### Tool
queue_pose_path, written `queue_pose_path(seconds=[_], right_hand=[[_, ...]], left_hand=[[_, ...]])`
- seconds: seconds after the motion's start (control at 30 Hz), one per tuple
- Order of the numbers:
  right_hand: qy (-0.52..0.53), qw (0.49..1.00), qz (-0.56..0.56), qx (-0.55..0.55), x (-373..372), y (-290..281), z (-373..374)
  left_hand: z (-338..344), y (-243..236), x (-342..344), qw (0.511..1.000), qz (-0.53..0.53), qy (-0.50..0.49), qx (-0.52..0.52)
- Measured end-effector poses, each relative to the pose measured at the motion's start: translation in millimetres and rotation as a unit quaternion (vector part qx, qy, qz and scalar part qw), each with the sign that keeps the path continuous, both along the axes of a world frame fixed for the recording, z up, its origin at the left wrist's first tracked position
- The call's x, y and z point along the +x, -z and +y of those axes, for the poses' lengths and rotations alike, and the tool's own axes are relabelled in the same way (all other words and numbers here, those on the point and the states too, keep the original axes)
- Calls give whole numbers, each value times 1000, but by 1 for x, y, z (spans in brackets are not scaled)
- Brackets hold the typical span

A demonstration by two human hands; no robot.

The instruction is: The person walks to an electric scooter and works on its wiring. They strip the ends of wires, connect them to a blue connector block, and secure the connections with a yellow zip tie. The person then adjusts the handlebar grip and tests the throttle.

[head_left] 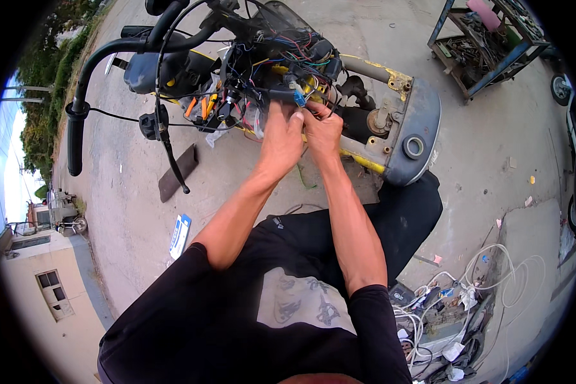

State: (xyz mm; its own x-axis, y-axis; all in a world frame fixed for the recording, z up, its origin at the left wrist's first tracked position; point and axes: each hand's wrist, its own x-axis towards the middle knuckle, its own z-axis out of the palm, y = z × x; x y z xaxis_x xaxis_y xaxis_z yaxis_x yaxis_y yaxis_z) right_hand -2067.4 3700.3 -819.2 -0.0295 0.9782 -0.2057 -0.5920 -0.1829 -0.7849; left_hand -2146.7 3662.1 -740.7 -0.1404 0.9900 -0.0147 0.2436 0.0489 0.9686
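A tangle of thin coloured wires [294,48] spills over the open frame of a partly stripped two-wheeler. My left hand [281,136] reaches in at the tangle's near edge, fingers closed and their tips partly hidden. Close beside it, my right hand [324,130] has its thumb and fingers pinched on wires. Both thumbs almost meet just below a small blue connector [299,98], which stands at the fingertips. Whatever sits inside the left fingers is hidden. Left of my hands, orange-handled tools [209,104] lie within the frame.
The handlebar [112,46] with its grip and cables juts out at the left. A grey tail section [419,131] ends the yellow frame on the right. A metal cart [486,48] holds tools and parts. White cables [422,313] and scraps lie low on the right.
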Motion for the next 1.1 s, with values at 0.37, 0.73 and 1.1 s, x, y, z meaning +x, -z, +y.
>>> queue_pose_path(seconds=[0.37,0.73,1.1], right_hand=[[-46,998,36,2,23,-8,-20],[-48,986,-148,54,6,2,-8],[33,976,-174,127,-4,15,-9]], left_hand=[[11,-11,-3,950,304,-43,-61],[24,20,-24,877,474,-49,55],[29,11,-3,972,226,-40,-43]])
